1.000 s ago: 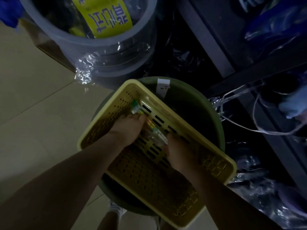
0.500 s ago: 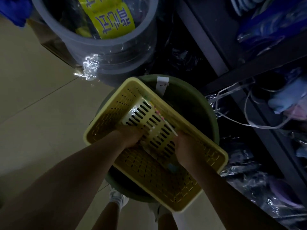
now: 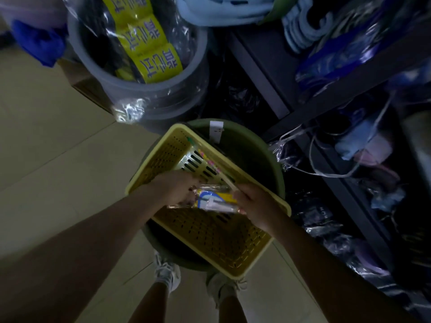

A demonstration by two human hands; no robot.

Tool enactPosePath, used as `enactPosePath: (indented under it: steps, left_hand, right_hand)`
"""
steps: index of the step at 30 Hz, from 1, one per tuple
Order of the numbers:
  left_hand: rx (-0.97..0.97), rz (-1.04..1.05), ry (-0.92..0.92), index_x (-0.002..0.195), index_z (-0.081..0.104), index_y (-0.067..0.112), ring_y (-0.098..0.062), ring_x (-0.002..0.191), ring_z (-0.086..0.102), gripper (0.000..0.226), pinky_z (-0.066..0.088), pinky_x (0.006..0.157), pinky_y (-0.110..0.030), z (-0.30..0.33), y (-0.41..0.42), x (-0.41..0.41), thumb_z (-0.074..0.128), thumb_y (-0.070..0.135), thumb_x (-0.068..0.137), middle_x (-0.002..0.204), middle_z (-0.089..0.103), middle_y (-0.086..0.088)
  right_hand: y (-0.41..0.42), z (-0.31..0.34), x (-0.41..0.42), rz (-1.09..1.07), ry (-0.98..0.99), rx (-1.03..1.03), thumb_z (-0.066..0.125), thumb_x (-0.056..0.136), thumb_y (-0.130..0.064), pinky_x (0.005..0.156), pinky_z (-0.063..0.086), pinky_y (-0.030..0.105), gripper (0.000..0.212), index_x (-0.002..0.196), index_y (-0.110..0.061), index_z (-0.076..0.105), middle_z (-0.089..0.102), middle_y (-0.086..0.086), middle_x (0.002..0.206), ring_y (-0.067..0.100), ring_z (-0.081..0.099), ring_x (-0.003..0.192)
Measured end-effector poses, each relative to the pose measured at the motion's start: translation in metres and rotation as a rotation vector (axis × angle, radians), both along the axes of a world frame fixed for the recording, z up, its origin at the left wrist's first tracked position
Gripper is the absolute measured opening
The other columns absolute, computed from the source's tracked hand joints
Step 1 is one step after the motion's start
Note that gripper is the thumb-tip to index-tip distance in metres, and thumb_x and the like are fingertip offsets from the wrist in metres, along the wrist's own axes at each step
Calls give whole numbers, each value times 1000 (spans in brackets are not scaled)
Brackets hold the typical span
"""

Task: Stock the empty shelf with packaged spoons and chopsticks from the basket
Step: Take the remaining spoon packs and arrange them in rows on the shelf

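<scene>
- At nine o'clock, only bare floor tiles (image 3: 46, 141); nothing of the task there.
- At eleven o'clock, a grey bucket (image 3: 140, 89) holding plastic-wrapped goods with yellow labels; apart from the work.
- Left of centre, left hand (image 3: 177, 188) reaching into the yellow basket (image 3: 210, 236), fingers curled onto the near end of a clear packet (image 3: 214, 201), likely to steady that end while lifting.
- Dead centre, packet held level between both hands just above the basket floor: clear film, yellow-and-blue card, a pale utensil inside; spoon or chopsticks, cannot tell.
- Behind it at twelve o'clock, a pale slotted insert (image 3: 198, 163) leaning in the basket's far corner, with chopsticks (image 3: 219, 171) along its edge.
- Right of centre, right hand (image 3: 256, 206) closed on the packet's other end.
- Beneath, basket resting across a green tub (image 3: 256, 159), probably for handy height.
- At three o'clock, dark shelving (image 3: 349, 187), crowded; empty shelf not identifiable.
</scene>
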State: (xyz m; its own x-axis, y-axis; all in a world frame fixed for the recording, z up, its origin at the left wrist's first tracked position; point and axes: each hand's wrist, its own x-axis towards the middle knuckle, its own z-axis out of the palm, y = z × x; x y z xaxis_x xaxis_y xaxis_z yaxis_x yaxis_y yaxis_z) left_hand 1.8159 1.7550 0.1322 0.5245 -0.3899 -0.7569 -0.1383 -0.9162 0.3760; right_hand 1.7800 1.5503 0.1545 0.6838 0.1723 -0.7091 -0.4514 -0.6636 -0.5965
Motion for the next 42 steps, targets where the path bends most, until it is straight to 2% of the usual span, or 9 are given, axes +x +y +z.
enactPosePath:
  steps: [5,8,14,19,23,26,30,34,42]
  left_hand:
    - [-293,203,-38,102,64,11,0,68,54,25,40,63,-17,113,26,-8,60,29,85,80,64,1]
    - [-421,255,-124,78,61,11,4,53,50,15,36,53,-10,189,31,-8,62,24,85,52,53,7]
    - [-625,101,-294,75,59,5,0,53,49,29,35,50,-11,342,13,-6,65,33,79,53,51,5]
    - [-761,-42,-432,73,57,18,-2,48,44,41,34,48,-19,449,-25,-12,55,57,66,60,57,-1]
    - [-766,-183,-663,65,53,27,0,51,49,24,34,51,-16,529,-75,-20,66,44,76,57,58,16]
    - [-808,-274,-812,70,55,17,-14,57,55,28,41,57,-29,578,-115,-27,66,42,77,58,61,1]
    - [-885,-322,-886,71,60,14,-13,57,53,27,40,58,-32,620,-172,-38,68,39,76,59,60,-2]
    - [-1037,-138,-733,65,60,13,2,46,48,23,35,50,-16,642,-242,-42,66,27,81,53,53,2]
    - [-1009,222,-538,68,58,6,-22,62,50,14,29,44,-22,624,-394,-10,52,5,80,66,57,-16]
  right_hand:
    - [-15,98,1,-207,-55,145,46,96,-18,70,45,21,23,109,-10,64,65,0,87,4,64,79]
    - [-27,183,1,-358,-186,160,46,96,-19,55,37,14,19,87,-16,63,60,-13,60,-8,51,51]
    - [-45,353,-40,-267,-656,-160,48,92,-34,60,42,41,13,91,-28,59,61,22,70,30,56,62]
    - [-66,471,-89,-317,-959,-436,46,83,-46,65,39,22,39,105,-19,63,61,6,92,15,58,75]
    - [-86,545,-117,-371,-1146,-795,67,77,-36,64,50,33,50,122,-16,56,46,13,123,30,59,87]
    - [-106,587,-135,-469,-1228,-871,72,73,-36,66,45,34,63,128,-15,49,44,10,129,32,57,103]
    - [-149,622,-156,-672,-1240,-745,67,80,-37,82,36,27,59,130,-15,47,52,1,119,22,52,112]
    - [-221,640,-169,-736,-1169,-773,50,91,-35,71,31,29,39,120,-8,54,56,16,114,28,52,105]
    - [-338,635,-201,-880,-819,-621,56,88,-13,82,41,30,44,130,-10,44,57,12,123,28,55,105]
